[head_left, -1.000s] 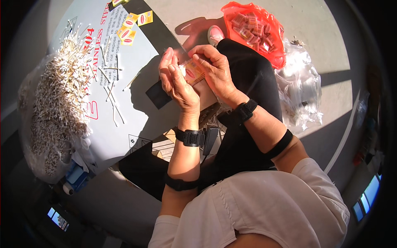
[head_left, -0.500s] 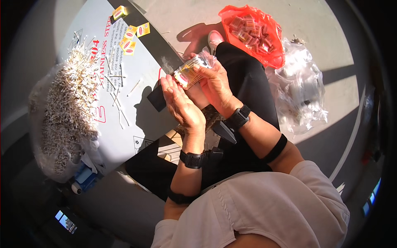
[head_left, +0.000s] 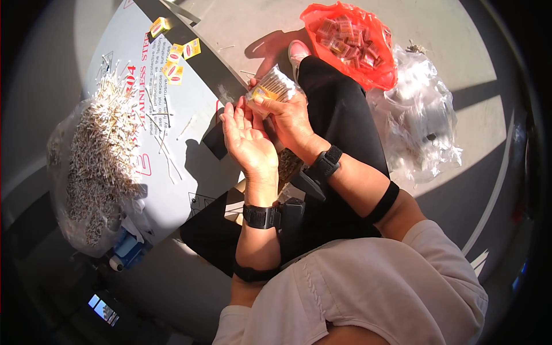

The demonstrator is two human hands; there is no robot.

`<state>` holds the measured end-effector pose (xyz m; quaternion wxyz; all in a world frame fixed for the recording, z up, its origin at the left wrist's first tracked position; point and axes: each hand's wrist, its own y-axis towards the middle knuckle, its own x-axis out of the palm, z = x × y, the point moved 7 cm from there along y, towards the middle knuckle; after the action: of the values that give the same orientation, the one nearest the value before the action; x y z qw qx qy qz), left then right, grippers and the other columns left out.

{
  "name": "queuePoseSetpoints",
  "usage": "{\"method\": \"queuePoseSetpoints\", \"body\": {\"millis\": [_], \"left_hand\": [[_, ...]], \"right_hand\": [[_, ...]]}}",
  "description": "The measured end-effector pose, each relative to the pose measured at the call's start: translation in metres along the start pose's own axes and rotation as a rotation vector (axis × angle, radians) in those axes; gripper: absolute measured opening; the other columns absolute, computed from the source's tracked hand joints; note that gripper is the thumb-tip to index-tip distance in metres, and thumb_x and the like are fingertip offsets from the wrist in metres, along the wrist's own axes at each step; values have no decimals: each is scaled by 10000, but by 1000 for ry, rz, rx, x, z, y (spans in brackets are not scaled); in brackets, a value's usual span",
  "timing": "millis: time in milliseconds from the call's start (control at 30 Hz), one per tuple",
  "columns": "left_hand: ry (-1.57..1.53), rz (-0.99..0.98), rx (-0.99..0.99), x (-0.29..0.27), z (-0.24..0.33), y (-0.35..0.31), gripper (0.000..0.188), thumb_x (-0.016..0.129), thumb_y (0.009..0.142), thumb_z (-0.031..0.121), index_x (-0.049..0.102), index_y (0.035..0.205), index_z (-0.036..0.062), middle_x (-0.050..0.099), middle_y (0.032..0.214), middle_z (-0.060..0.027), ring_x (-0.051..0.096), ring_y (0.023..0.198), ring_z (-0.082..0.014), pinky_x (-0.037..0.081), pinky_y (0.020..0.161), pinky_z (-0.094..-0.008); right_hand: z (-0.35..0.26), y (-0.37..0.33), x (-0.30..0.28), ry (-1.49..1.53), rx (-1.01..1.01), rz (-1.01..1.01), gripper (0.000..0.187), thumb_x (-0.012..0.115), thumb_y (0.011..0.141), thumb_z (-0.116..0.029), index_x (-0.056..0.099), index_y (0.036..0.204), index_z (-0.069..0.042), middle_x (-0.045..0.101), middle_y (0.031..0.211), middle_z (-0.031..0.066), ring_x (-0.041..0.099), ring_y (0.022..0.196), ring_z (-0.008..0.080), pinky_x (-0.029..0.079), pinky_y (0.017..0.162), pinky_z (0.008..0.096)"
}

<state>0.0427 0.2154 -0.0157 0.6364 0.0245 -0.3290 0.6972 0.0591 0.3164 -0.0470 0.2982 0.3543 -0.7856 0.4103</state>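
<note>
A small clear packet of cotton swabs (head_left: 275, 85) with a yellow label is pinched in my right hand (head_left: 292, 115), thumb on its near side. My left hand (head_left: 251, 141) is palm up beside it with the fingers stretched out; its fingertips come close to the packet, and I cannot tell whether they touch it. A big heap of loose cotton swabs (head_left: 103, 155) in a clear plastic bag stands on the table to the left. Small yellow cards (head_left: 173, 72) lie near the table's far edge.
Scattered swabs (head_left: 168, 158) lie on the grey printed tabletop (head_left: 158, 195). On the floor at the right are a red plastic bag (head_left: 384, 80) of small packets and a clear bag (head_left: 417, 132) of whitish contents. A blue-and-white object (head_left: 127, 251) sits below the swab heap.
The packet has turned in my right hand, so its row of swabs shows more. My left hand has drawn slightly down and away from it, with the palm more exposed.
</note>
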Motion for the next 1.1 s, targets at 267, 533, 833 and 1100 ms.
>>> {"method": "queuePoseSetpoints", "body": {"millis": [267,533,833,1100], "left_hand": [[193,-35,67,-21,8,-8,646,517,985,441,347,1401,-23,443,1367,-294,452,1279,-357,318,1103,-468],[133,21,-180,-24,10,-15,591,515,988,393,384,1367,-41,488,1347,-305,488,1265,-379,301,1098,-501],[88,63,-124,-15,6,-29,635,544,972,403,343,1395,-27,447,1378,-297,431,1322,-364,297,1101,-493],[123,-97,-208,-3,7,-12,768,415,981,553,235,1470,-12,378,1418,-309,371,1344,-370,317,1087,-484]], "right_hand": [[-4,8,-6,46,46,-82,373,667,837,-6,558,1193,18,651,1155,122,630,1053,226,505,950,377],[-4,12,-9,199,21,-6,351,601,912,-40,520,1248,23,633,1204,144,609,1135,257,494,988,398],[-2,9,-7,176,9,9,319,585,918,-8,545,1231,40,631,1210,148,612,1133,264,497,985,389],[0,7,-5,83,82,9,362,573,908,31,535,1268,51,622,1232,151,596,1159,265,499,974,378]]}}
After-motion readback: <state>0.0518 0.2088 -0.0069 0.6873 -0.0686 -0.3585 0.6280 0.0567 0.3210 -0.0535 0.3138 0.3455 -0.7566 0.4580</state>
